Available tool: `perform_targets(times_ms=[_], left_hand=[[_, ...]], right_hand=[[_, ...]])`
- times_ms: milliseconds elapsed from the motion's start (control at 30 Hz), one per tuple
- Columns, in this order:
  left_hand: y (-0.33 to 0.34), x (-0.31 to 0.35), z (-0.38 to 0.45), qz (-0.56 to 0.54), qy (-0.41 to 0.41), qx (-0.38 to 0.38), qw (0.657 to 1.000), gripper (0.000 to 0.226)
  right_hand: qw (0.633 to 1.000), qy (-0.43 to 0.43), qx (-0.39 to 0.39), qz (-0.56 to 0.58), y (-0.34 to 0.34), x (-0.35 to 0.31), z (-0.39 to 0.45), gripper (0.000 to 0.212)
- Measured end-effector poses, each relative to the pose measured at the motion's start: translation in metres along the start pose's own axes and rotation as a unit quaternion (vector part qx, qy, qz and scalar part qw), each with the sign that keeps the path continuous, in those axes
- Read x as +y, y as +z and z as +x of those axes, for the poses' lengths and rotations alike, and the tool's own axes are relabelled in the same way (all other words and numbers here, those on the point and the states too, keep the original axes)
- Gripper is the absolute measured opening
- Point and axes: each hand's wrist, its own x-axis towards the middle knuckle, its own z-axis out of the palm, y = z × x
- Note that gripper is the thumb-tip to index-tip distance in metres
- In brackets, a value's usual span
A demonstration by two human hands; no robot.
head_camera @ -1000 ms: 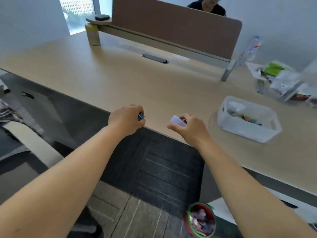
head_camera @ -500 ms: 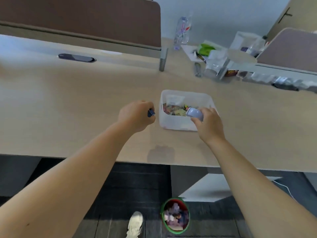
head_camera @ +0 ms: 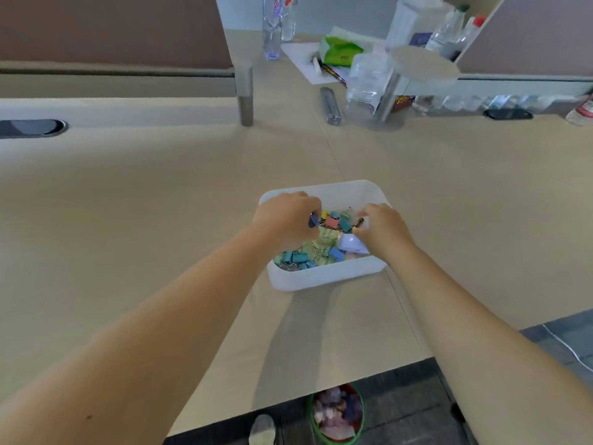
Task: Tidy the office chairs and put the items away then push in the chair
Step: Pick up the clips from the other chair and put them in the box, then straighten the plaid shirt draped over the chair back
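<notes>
A white plastic bin stands on the wooden desk, filled with several coloured binder clips. Both my hands are inside it. My left hand is at the bin's left side, fingers closed on a dark blue binder clip. At the right side, my right hand pinches a small dark clip at its fingertips. A pale lavender item lies on the clips just under that hand. No chair is in view.
Water bottles, a green packet, papers and clear bags crowd the back right of the desk. A metal divider post stands behind the bin. On the floor below the desk edge sits a green-rimmed tub, next to my shoe.
Both hands moved forward from the desk's edge into the white bin. The lavender item, held in my right hand before, now lies on the clips. The view has closed in on the bin.
</notes>
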Motion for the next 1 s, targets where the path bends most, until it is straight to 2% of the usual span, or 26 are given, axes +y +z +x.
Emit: perform_targets(times_ms=[67, 167, 300, 400, 533, 700, 867, 1000], left_hand=[[0.008, 0.004, 0.010, 0.014, 0.017, -0.055, 0.998, 0.028], [0.015, 0.012, 0.016, 0.062, 0.030, -0.128, 0.989, 0.052], [0.013, 0.017, 0.017, 0.093, 0.050, -0.152, 0.983, 0.071], [0.001, 0.016, 0.011, 0.056, 0.033, -0.124, 0.990, 0.061], [-0.021, 0.014, -0.012, 0.004, -0.030, -0.034, 0.999, 0.041], [-0.033, -0.002, -0.074, 0.033, -0.123, 0.027, 0.991, 0.035], [-0.024, -0.017, -0.185, 0.031, -0.258, 0.055, 0.964, 0.036], [-0.010, -0.025, -0.304, 0.001, -0.382, 0.067, 0.922, 0.036]], right_hand=[[1.000, 0.000, 0.014, 0.008, -0.003, 0.001, 0.002, 0.034], [1.000, -0.008, 0.028, 0.009, -0.010, 0.003, 0.003, 0.033], [0.999, -0.024, 0.037, 0.021, -0.016, 0.004, 0.002, 0.035], [0.998, -0.042, 0.038, 0.034, -0.020, 0.000, -0.004, 0.034], [0.994, -0.088, 0.035, 0.054, -0.027, -0.011, -0.015, 0.033], [0.980, -0.195, 0.012, 0.047, -0.028, -0.043, -0.046, 0.033], [0.944, -0.324, -0.045, 0.027, -0.004, -0.086, -0.101, 0.032], [0.899, -0.425, -0.099, -0.010, 0.032, -0.130, -0.169, 0.032]])
